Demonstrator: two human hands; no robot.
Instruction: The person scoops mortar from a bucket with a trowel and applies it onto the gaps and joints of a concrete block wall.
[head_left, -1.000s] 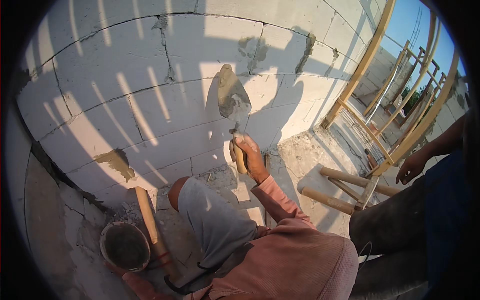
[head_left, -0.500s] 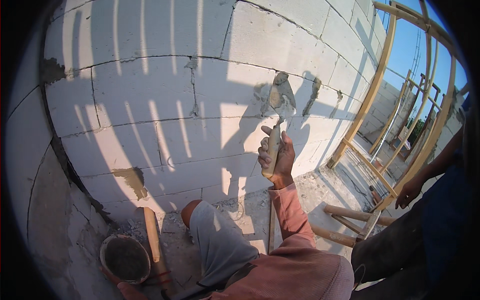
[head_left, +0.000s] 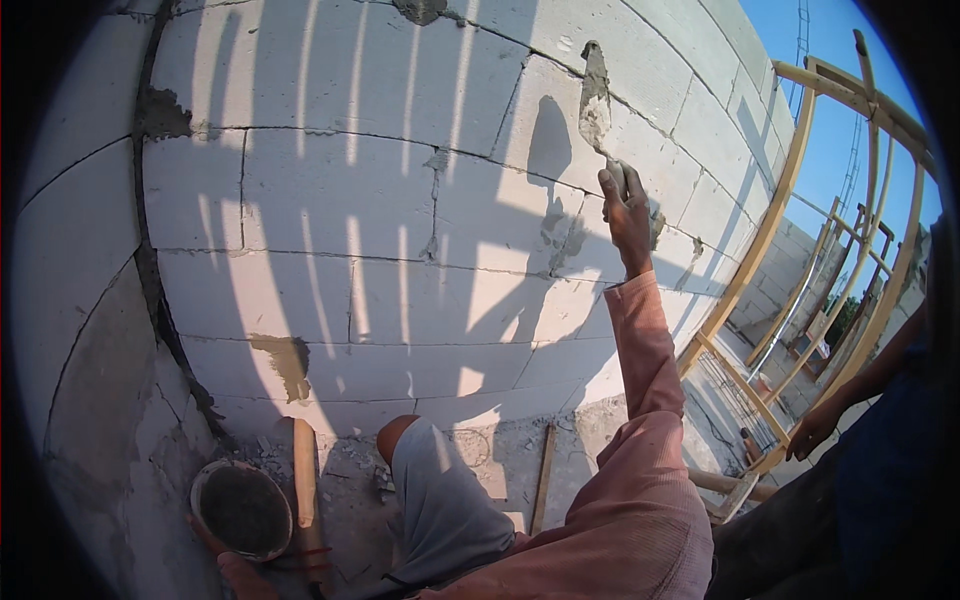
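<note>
Trowel point(head_left: 607, 150), its blade smeared with grey mortar, is pressed high against a white block wall point(head_left: 330, 190) at a vertical joint, where a streak of wet mortar point(head_left: 594, 90) runs upward from its tip. The right hand point(head_left: 628, 208) is clamped around the handle, arm stretched up in a pink sleeve point(head_left: 645, 370). The left hand point(head_left: 245, 575) sits at the lower edge beside a round pan of mortar point(head_left: 240, 508); whether its fingers are closed cannot be told. A wooden board point(head_left: 305, 490) lies just beside the pan on the rubble-strewn floor. The person's bent knee point(head_left: 400, 435) rests near the wall's base. At right, another person's hand point(head_left: 812, 430) hangs near a timber scaffold frame point(head_left: 800, 250).
</note>
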